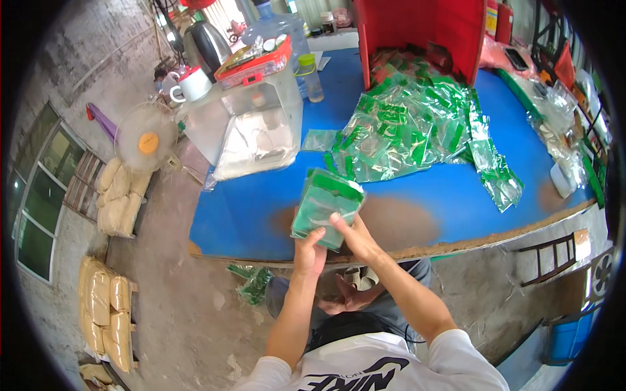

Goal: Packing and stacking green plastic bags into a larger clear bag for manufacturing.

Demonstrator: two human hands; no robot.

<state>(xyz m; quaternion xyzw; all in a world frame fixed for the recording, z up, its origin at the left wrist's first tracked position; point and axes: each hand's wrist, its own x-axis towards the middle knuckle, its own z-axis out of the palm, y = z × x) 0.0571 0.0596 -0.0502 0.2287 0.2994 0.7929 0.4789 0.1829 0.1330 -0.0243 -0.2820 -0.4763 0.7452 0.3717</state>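
Blue tbl [251,218]: grn/clr bags [394,133] piled, red bin [471,42], prob. wrap [565,146] R.

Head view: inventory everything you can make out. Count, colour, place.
Table: one, blue, centre
Red bin: one, red, table's far side
Packet heap: too many to count, green and clear, from bin onto table
Held packets: stack, number unclear, green and clear, over table's near edge
Clear bags: one stack, whitish, table's left
Mug: one, white and red, upper left
Kettle: one, silver and black, behind mug
Phone: one, black, upper right
Fan: one, orange hub, left
Sacks: at least two stacks, tan, far left
Left hand: one, bare, gripping packets
Right hand: one, bare, gripping packets
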